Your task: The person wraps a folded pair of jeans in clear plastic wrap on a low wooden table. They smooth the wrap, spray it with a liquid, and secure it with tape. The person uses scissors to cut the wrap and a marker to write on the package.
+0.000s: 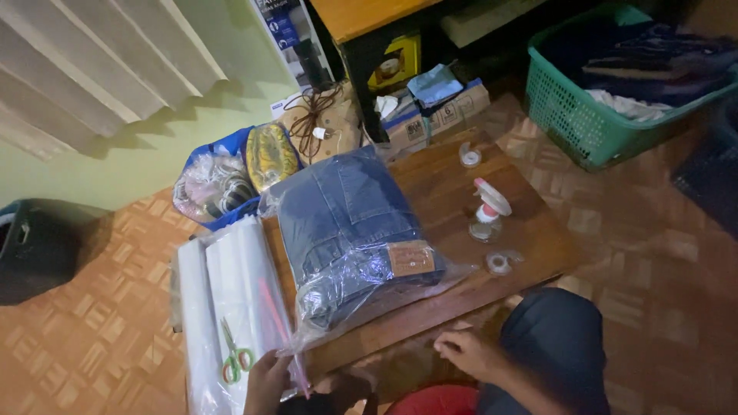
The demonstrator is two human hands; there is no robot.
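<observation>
Looking down from the head camera, your left hand (265,380) pinches the near corner of a clear plastic bag (361,296), fingers closed on the film close to its pink seal strip. The bag holds folded blue jeans (346,223) with a brown patch and lies flat on the low wooden desk (446,192), near its left end. Your right hand (465,350) rests at the desk's near edge, fingers loosely curled, holding nothing, well apart from the bag. Left of the bag lies a stack of white plastic sheets (231,292), with green-handled scissors (234,357) on top, just beside your left hand. On the desk to the right stand a small spray bottle (488,215) and two tape rolls (500,263). A green laundry basket (569,115) sits on the floor beyond.
</observation>
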